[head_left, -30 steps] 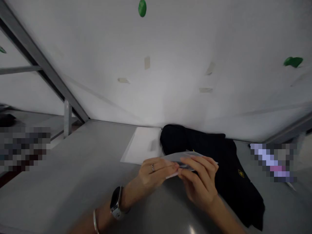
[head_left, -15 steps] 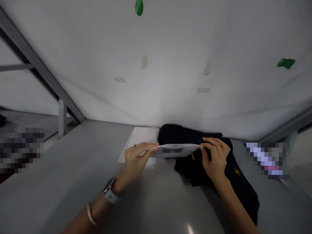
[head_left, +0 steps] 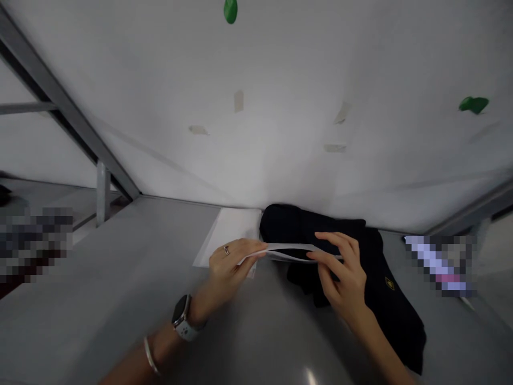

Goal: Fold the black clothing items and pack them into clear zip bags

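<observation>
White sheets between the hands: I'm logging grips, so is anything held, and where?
Yes: the left hand pinches the white sheets at their left end; the right hand's fingers touch the right part.

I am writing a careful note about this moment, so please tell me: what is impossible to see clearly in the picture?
All in the head view:
- Any print on the held white paper: seen nearly edge-on.
- Near part of the paper stack: behind the left hand.
- Detail of the yellow emblem: too small.
- Object at far right: blurred by pixel blocks.
- Both arms' upper parts: cut off by the bottom edge.
</observation>
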`<state>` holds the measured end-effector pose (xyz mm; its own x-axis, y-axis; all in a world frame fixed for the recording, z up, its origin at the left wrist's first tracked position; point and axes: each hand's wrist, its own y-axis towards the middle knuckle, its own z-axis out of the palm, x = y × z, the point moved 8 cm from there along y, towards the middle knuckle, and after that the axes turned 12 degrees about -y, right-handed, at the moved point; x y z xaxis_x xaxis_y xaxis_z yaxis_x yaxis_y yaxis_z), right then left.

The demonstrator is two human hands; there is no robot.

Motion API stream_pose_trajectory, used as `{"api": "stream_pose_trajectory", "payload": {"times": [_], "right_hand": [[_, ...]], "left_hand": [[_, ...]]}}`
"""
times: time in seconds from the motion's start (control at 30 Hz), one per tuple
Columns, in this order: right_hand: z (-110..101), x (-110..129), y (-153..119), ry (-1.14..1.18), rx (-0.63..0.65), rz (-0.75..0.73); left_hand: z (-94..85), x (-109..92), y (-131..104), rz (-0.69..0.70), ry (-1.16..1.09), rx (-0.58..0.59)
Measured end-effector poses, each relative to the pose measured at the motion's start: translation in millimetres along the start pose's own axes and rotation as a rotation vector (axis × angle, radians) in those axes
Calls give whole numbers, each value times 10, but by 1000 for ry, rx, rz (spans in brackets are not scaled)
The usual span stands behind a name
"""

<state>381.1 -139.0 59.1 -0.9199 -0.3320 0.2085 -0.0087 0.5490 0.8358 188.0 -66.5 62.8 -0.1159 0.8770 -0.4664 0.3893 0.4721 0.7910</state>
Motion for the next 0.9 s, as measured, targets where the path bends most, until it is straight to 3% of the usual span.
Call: {"api": "stream_pose_trajectory", "payload": {"times": [0.1, 0.23, 0.33, 0.43, 0.5, 0.63, 0.73, 0.83, 0.9], "right_hand": [[71, 28, 42, 6, 163, -25], [284, 110, -44, -83, 436, -85], [392, 170, -123, -216, 481, -95], [426, 216, -135, -217, 460, -97], [378, 211, -86, -85, 431, -69], [208, 104, 41, 319, 379, 89], [164, -74, 24, 529, 315, 297], [116, -294, -53, 603, 127, 432], [68, -367, -71, 514, 49, 371]], "left_hand": [[3, -27, 9, 39, 27, 20], [66, -156, -60, 193, -8, 96], [157, -272, -173, 317, 21, 184], [234, -318, -227, 345, 42, 274], [208, -276, -190, 291, 14, 259], [37, -106, -61, 175, -19, 83], [-71, 56, -5, 75, 37, -38], [-146, 245, 21, -44, 46, -103], [-232, 411, 29, -140, 34, -153]]}}
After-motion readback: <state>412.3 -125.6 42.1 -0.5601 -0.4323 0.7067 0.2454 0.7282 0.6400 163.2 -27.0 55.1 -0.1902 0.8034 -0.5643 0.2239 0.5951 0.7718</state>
